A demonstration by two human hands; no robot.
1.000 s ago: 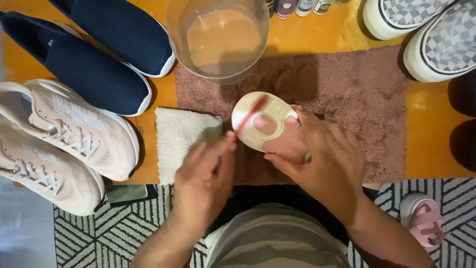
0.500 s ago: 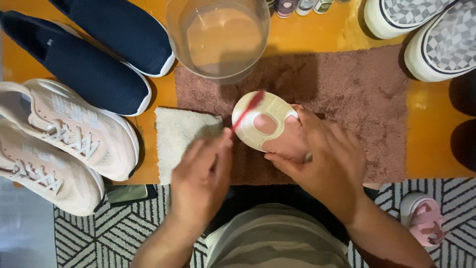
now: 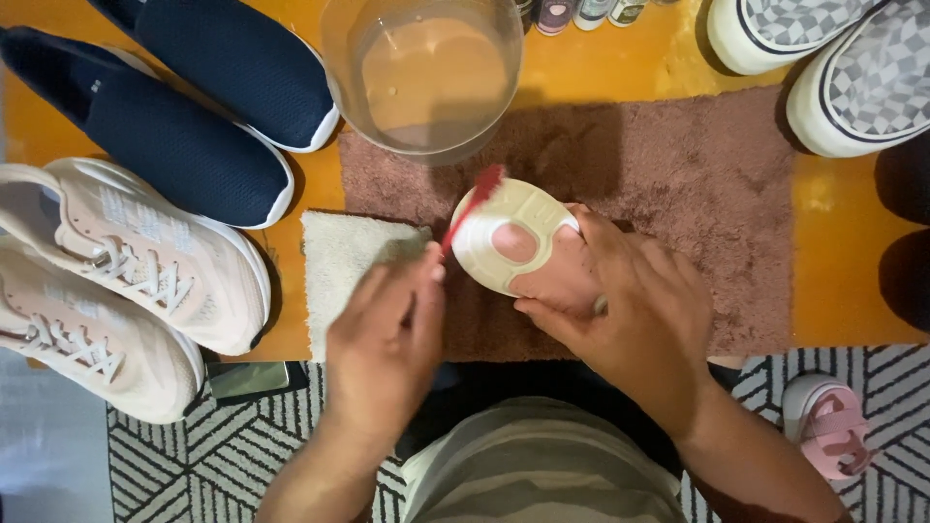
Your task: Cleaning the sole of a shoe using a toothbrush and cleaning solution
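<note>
From my seat at the feed, I see a clear plastic tub [image 3: 423, 73] at the top middle of the orange table [image 3: 620, 68], holding cloudy water; its near edge sits on the brown towel [image 3: 678, 184]. Behind it, at the very top edge, stands a row of small bottles [image 3: 581, 12]; only their bottoms show, with pale and dark labels that I cannot make out.

My right hand [image 3: 635, 324] is wrapped around a small pink shoe [image 3: 518, 242], sole up, with a cream rim and a pink oval in the middle. It lies over the brown towel, just in front of the tub. My left hand [image 3: 387, 339] is closed on a red toothbrush [image 3: 473, 205], whose head rests at the far left edge of the sole. The brush is blurred.

Just left of the shoe a small cream cloth [image 3: 339, 271] lies on the table, touching the towel's edge. A pair of navy slip-on shoes [image 3: 184, 107] sits at the upper left, a pair of pale pink sneakers [image 3: 126, 281] below them. Two checkered slip-ons [image 3: 833, 58] sit at the upper right. A second pink shoe [image 3: 828, 426] lies on the patterned floor mat [image 3: 194, 455] at lower right.
</note>
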